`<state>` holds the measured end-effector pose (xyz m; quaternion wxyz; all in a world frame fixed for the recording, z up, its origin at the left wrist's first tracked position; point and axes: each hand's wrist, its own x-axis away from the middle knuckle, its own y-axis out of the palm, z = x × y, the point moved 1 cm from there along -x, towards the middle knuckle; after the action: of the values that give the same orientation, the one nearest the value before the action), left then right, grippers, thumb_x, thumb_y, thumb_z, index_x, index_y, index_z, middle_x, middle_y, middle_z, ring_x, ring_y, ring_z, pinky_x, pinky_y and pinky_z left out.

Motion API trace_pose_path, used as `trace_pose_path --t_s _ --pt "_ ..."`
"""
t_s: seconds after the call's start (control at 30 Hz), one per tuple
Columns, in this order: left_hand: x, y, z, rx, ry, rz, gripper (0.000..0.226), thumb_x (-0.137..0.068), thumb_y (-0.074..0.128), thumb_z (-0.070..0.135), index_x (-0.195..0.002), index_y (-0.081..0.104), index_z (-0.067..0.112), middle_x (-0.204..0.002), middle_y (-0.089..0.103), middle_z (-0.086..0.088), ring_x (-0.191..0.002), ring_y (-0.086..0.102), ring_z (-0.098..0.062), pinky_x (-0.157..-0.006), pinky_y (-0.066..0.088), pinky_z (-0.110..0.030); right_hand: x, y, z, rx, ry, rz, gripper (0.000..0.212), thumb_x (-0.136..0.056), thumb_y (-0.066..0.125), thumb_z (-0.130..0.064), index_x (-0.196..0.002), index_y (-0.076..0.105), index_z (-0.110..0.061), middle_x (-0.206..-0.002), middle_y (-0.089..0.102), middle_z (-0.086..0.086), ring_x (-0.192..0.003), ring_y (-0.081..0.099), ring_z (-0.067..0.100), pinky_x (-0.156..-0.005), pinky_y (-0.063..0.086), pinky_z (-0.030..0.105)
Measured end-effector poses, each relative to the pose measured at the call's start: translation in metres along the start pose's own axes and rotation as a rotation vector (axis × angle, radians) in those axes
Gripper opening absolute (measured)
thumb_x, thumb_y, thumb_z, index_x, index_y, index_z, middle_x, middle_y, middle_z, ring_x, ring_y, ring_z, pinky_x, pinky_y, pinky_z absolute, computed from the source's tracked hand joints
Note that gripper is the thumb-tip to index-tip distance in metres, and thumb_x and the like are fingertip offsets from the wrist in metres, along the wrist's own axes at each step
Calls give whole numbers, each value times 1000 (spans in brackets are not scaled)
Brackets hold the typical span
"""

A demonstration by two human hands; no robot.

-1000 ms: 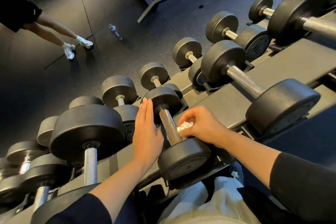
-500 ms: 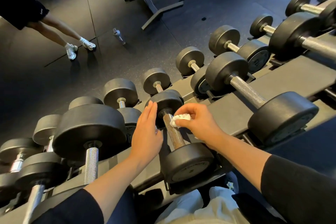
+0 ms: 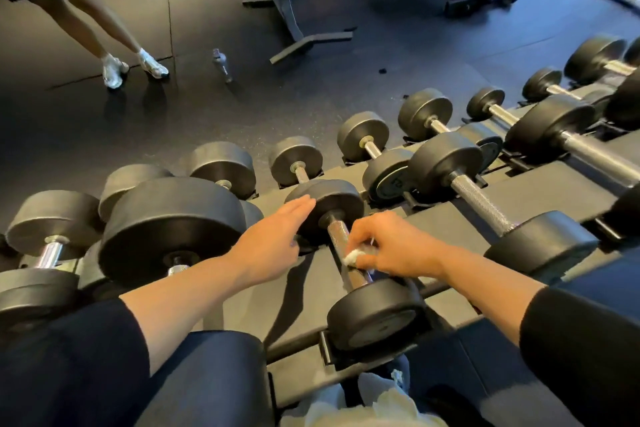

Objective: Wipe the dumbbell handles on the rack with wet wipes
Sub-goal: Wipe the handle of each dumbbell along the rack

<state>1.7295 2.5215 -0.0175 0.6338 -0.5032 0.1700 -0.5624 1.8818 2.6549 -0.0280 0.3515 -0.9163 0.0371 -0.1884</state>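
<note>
Fingers of the right hand (image 3: 391, 246) curl down around a wadded white wet wipe (image 3: 352, 256) and press it against the knurled handle (image 3: 341, 239) of a small dumbbell (image 3: 349, 253), toward the near end of the bar just above the near weight head (image 3: 375, 314). That pinch keeps the wipe bunched into a pad, which probably lets it wrap part of the bar's curve instead of skimming one side.

The left hand (image 3: 273, 243) holds nothing; it lies flat with straight fingers, the tips reaching the side of the far weight head (image 3: 327, 208). My reading is that it steadies the dumbbell, so the bar does not roll in its cradle while the wipe rubs along it.

The dumbbell sits on the sloped black rack (image 3: 540, 198), its handle running from far to near, so both hands can reach it from the near side. Larger dumbbells flank it: a big one to the left (image 3: 169, 232) and another to the right (image 3: 498, 211), with a further row beyond. Their handles look untouched for now, so the task seems to have many bars to go.

On the far floor (image 3: 207, 107) stand a person's legs (image 3: 100, 31), a bottle (image 3: 221, 64) and a stand base (image 3: 298, 35).
</note>
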Motion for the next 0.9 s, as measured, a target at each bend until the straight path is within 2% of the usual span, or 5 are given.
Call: trace_pose_path --t_s 0.07,0.17,0.37,0.7,0.9 --pt "-4 -4 -5 -6 52 -28 73 -93 46 0 -152 12 28 -159 9 9 -145 15 -12 -113 20 -24 0 -7 -11 -117 8 -57 12 -85 68 -22 -96 72 -21 -92 65 -11 -87 59 3 -76 47 13" --pt "-5 -9 -13 -49 148 -56 80 -91 50 0 -152 9 30 -159 4 11 -145 18 -13 -110 29 -25 -20 -10 -14 -64 73 269 13 -85 68 -16 -97 72 -21 -96 65 -8 -92 58 6 -88 49 27" --pt "3 -12 -38 -226 259 -108 89 -90 55 6 -151 -5 32 -158 -9 14 -130 41 -12 -57 36 -8 -48 20 -16 283 113 273 20 -86 64 -17 -103 70 -25 -110 64 -3 -105 55 13 -97 46 33" --pt "6 21 -63 -286 442 130 91 -87 59 7 -153 -3 19 -158 -18 3 -144 16 -15 -81 47 -17 1 6 -50 315 222 -101 28 -83 62 -1 -102 74 -18 -113 67 -4 -100 56 9 -80 40 9" --pt "-2 34 -74 -102 485 158 94 -87 61 7 -152 -5 21 -156 -23 8 -146 2 -12 -95 45 -21 -31 18 -62 452 130 189 23 -85 63 -6 -104 73 -16 -116 67 1 -111 54 15 -98 41 26"
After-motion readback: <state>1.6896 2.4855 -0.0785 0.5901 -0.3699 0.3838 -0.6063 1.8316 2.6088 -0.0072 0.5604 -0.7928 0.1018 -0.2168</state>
